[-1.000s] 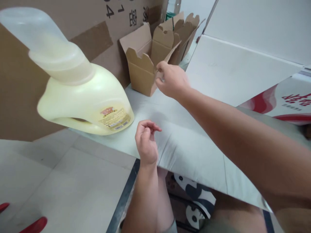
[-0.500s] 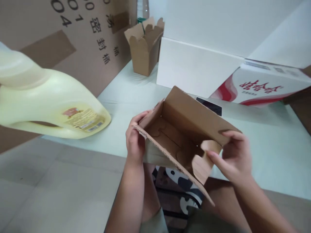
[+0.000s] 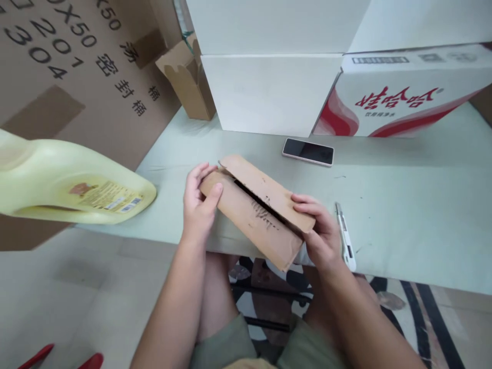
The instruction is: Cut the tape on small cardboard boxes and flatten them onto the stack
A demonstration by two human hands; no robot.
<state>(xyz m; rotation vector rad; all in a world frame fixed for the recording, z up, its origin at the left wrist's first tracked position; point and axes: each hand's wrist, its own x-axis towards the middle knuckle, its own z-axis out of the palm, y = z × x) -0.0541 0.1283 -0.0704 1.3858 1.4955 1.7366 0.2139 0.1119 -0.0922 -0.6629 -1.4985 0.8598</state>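
A small brown cardboard box is tilted between my hands, above the front edge of the pale green tabletop. Two long flaps lie folded inward over its top, with a dark narrow gap between them and torn marks on their surfaces. My left hand grips the left end, thumb on the near flap. At the right end my right hand holds the box, fingers over the far flap and the thumb partly hidden. Just right of that hand lies a white utility knife. A phone lies beyond the box.
A yellow plastic jug stands at the left before a large printed carton. An open small brown box sits at the back. White boxes and a red-and-white carton line the table's rear.
The box's open top has been covered, its long flaps now folded inward. Both hands keep hold of its ends. My view has shifted, bringing the knife and the whole phone into sight.
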